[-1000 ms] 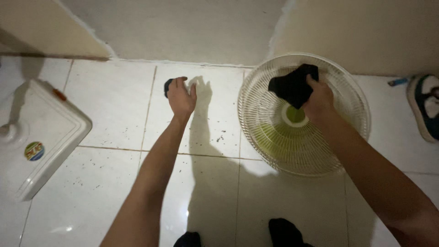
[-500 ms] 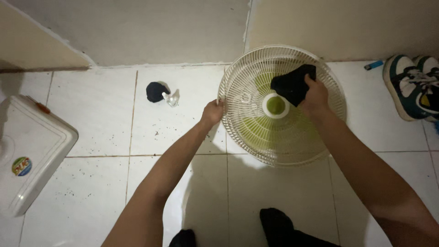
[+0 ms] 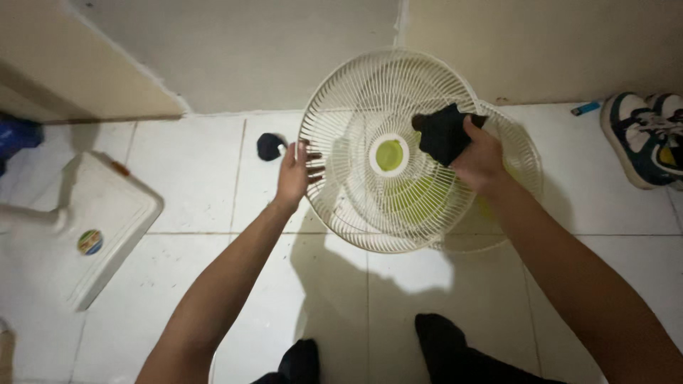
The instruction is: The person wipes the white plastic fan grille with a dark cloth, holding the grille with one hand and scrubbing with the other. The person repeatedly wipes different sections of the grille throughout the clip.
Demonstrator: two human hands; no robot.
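Head view, looking down at a white tiled floor. Person's left hand grips the left rim of a white fan grille, fingers curled through the wires w/ thumb on the outer edge. Grille is lifted and tilted up, its far edge overlapping the wall; round white hub w/ green centre sits approx. at its middle. A second grille lies flat on the floor behind and to the right, partly covered by the first.

Right hand is closed around a black cloth, bunched in the fist and pressed against the grille wires just right of the hub.

On the floor just left of the grille, near the wall: a small dark round item; cannot tell what it is. Far left: white square fan base w/ a round sticker and a white pole. Far right: pair of dark green and white sneakers, and a small blue object by the wall. Person's feet in black socks show at the near edge. Dark specks are scattered over the tiles.
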